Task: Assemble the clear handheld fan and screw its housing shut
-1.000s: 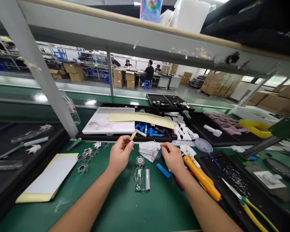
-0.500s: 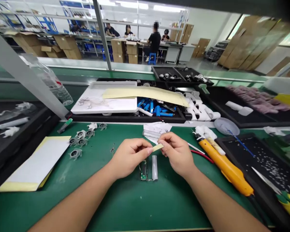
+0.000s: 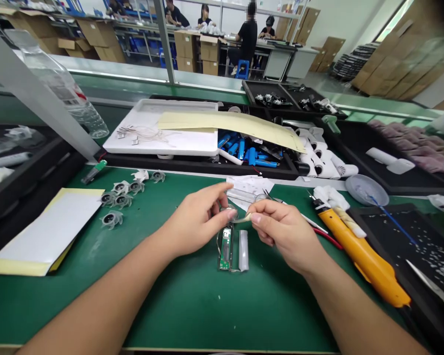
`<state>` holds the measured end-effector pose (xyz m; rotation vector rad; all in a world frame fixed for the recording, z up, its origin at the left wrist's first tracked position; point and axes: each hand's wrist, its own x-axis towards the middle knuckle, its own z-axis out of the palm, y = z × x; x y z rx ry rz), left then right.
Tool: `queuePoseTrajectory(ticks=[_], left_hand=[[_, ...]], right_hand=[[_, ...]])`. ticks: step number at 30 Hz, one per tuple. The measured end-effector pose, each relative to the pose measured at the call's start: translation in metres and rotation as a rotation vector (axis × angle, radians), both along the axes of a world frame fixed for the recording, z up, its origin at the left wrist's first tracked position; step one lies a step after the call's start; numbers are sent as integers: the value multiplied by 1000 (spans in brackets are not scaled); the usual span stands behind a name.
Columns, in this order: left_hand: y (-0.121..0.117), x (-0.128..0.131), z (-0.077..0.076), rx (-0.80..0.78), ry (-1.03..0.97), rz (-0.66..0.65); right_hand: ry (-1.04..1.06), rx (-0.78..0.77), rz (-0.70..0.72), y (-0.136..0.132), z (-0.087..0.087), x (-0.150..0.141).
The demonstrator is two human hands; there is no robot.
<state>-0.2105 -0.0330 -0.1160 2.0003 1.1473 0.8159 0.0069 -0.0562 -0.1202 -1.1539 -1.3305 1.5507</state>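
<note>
Two hands close together – left hand (image 3: 198, 222) and right hand (image 3: 286, 231) – above the green bench mat (image 3: 170, 305)
We pinch a narrow cream strip (image 3: 242, 217) in our right fingers; its end meets a small clear piece (image 3: 229, 213) at our curled left fingertips (image 3: 222, 209), though we cannot tell if that hand grips it – a green circuit board (image 3: 225, 250) and silver cylinder (image 3: 243, 250) lie side by side just below

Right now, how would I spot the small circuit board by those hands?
Start at the green bench mat in front of the person. Below the left hand and right hand lies a narrow green circuit board, trailing thin wires, beside a plain pale cylinder.
</note>
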Motion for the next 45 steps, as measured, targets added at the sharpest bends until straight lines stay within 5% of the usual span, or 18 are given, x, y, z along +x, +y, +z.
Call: queuePoseTrajectory(ticks=[3, 7, 10, 16, 26, 39, 45], left_hand=[[8, -9, -6, 32, 16, -12], [13, -16, -8, 37, 86, -256], [15, -15, -11, 10, 119, -369], [18, -9, -21, 19, 113, -397], [20, -9, -24, 18, 134, -393], [19, -7, -20, 27, 91, -350], [20, -6, -20, 3, 88, -333]], right_hand=[[-64, -58, 88, -1, 7, -5], [-356, -118, 294, -1, 16, -19], [-575, -56, 370, 1, 17, -28], [-780, 136, 391, 4, 13, -31], [-890, 276, 316, -4, 6, -32], [-497, 177, 164, -8, 10, -12], [-665, 150, 303, -7, 6, -18]])
